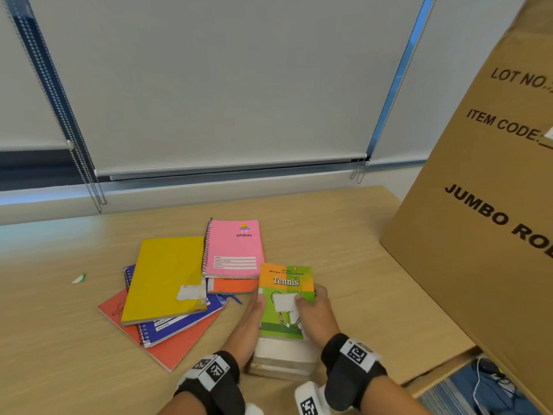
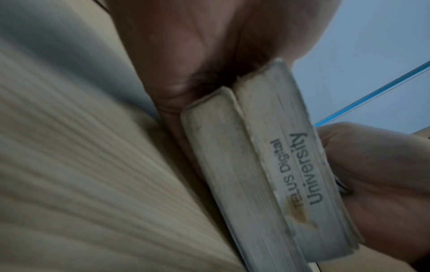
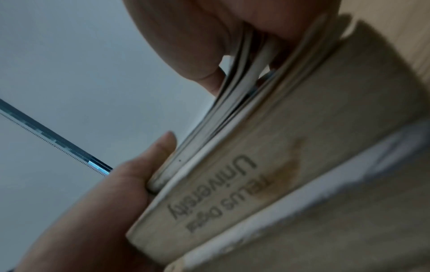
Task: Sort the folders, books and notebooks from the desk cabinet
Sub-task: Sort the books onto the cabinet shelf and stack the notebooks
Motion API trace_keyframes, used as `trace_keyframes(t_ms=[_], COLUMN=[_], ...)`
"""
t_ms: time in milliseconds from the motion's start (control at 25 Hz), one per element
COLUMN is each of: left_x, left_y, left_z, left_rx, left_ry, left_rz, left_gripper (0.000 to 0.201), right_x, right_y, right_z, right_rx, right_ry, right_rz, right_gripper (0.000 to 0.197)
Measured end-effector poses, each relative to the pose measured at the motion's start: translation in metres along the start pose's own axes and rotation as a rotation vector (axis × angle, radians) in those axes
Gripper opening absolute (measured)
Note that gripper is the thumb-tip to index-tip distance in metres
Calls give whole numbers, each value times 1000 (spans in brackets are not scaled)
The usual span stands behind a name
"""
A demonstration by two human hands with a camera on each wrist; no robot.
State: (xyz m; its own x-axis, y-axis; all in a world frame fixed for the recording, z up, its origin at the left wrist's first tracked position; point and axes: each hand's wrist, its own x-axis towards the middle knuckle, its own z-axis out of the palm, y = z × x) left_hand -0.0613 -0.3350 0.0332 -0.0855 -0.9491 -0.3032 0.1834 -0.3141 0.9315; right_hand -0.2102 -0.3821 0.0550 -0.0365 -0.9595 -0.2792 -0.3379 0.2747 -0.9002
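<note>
Green-and-orange "Tennis" paperback [image 1: 285, 301] lay topmost on a stack of thick cream-edged books [image 1: 281, 359] near the desk's front edge. Left of it: pink spiral notebook [image 1: 235, 248] on an orange one [image 1: 232, 285]; yellow folder [image 1: 166, 278] over blue spiral notebook [image 1: 185, 322] and red folder [image 1: 167, 342].

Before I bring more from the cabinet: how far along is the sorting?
Partly done, it seems. The pink spiral notebook tops one small pile. The left hand and right hand flank a stack of books topped by the Tennis book, apparently squaring it. The yellow notebook, blue spiral notebook and red folder lie askew, probably left to tidy.
</note>
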Motion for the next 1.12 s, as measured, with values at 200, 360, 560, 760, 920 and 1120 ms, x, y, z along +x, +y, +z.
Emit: trace_keyframes(t_ms=[200, 360, 560, 760, 920, 1120], left_x=[-2, -14, -42, -60, -72, -80], left_y=[7, 6, 22, 41, 34, 44], left_z=[3, 3, -19, -36, -41, -41], left_rx=[-51, -122, -24, 223, 301, 272], left_ry=[-40, -33, -88, 91, 93, 78], left_rz=[23, -19, 25, 149, 137, 135], left_gripper=[43, 46, 63, 74, 74, 79], right_x=[-5, -10, -40, -72, -83, -85], right_y=[8, 13, -25, -37, -32, -41], right_z=[3, -5, -15, 13, 22, 17], right_rx=[93, 362, 450, 277, 279, 326], right_ry=[-67, -99, -368, -294, -317, -381], right_rz=[-3, 165, 50, -280, -320, -296], right_gripper=[24, 25, 47, 64, 64, 66])
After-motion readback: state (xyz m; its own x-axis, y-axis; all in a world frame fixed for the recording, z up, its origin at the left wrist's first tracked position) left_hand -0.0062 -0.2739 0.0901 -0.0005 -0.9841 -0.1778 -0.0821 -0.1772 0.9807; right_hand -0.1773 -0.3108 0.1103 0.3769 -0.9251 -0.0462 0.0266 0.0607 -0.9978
